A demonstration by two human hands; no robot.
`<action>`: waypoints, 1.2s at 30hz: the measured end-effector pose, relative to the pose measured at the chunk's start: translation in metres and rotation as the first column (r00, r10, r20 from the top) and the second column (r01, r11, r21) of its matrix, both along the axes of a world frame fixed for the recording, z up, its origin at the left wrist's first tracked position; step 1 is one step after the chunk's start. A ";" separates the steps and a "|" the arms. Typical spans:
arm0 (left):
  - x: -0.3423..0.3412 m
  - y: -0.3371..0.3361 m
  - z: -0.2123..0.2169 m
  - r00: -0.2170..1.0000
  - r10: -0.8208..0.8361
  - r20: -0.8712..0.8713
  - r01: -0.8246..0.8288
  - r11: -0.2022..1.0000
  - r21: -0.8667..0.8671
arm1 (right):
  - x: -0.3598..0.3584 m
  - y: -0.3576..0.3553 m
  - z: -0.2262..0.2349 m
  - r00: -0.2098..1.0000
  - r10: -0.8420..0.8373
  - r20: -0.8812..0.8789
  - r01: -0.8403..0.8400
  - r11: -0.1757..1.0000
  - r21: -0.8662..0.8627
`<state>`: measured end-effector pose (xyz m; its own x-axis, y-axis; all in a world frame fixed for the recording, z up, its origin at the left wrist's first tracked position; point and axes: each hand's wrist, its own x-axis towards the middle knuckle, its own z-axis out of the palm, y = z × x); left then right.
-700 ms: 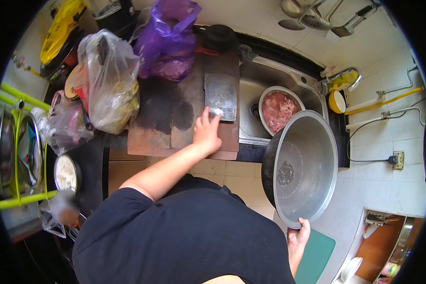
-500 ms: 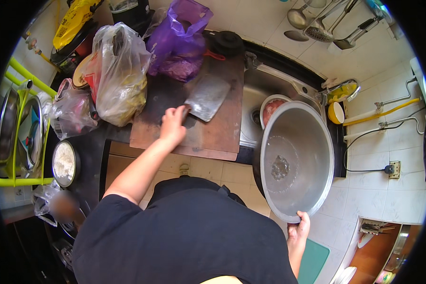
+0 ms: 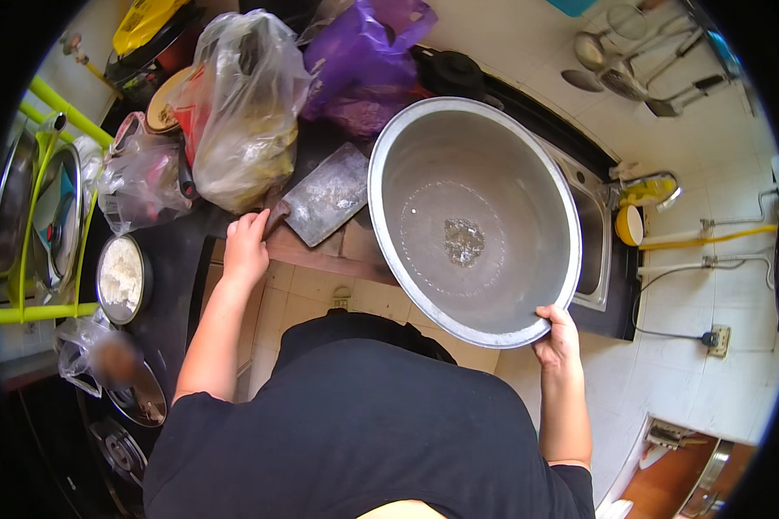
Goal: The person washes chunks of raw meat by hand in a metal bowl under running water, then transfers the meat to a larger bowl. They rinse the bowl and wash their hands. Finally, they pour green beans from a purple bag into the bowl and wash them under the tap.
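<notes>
My left hand (image 3: 248, 249) is closed around the dark handle of a cleaver (image 3: 327, 195). Its broad, grey-stained blade lies over the brown wooden board (image 3: 361, 248) and points away to the right. At the right, the fingers of my right hand (image 3: 557, 336) grip the near rim of a large grey metal basin (image 3: 528, 190). The basin tilts so that its inside shows, with a rough shiny patch at the bottom. It hides much of the board and part of the sink (image 3: 592, 246); whether it rests on the board or hangs above it I cannot tell.
Behind the cleaver stand a clear plastic bag (image 3: 247, 130) and a purple bag (image 3: 355, 65). A bowl of white powder (image 3: 119, 278) sits at the left beside a green rack (image 3: 43, 313). Ladles and turners (image 3: 623, 80) hang on the wall. A yellow bowl (image 3: 629, 226) stands near the tap.
The basin has moved left from beside the sink to over the board, and the pinkish bowl in the sink is now hidden. My left hand has drawn the cleaver left and nearer.
</notes>
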<state>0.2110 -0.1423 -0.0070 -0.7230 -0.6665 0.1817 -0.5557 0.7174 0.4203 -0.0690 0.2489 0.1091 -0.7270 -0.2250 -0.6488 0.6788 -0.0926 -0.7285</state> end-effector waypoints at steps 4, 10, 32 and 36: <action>0.026 0.018 0.005 0.996 0.041 0.079 -0.042 0.999 0.010 | -0.009 -0.044 -0.003 0.996 0.080 -0.029 -0.080 0.997 0.015; 0.031 0.031 0.007 0.977 0.200 0.078 -0.208 0.971 0.121 | -0.021 -0.090 -0.018 0.986 0.155 -0.054 -0.154 0.988 0.027; -0.113 0.154 0.177 0.393 -0.249 -0.885 0.560 0.828 0.016 | -0.186 0.071 -0.143 0.918 0.341 -0.202 -0.281 0.920 0.274; -0.215 0.249 0.177 0.276 -0.330 -0.903 0.830 0.556 0.051 | -0.261 0.113 -0.164 0.910 0.361 -0.203 -0.298 0.912 0.283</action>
<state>-0.0042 0.1064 0.1704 -0.6647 -0.2706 0.6964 0.6454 0.2614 0.7177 -0.3305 0.3618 -0.0554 -0.7811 -0.3398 -0.5238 0.4361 0.3036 -0.8472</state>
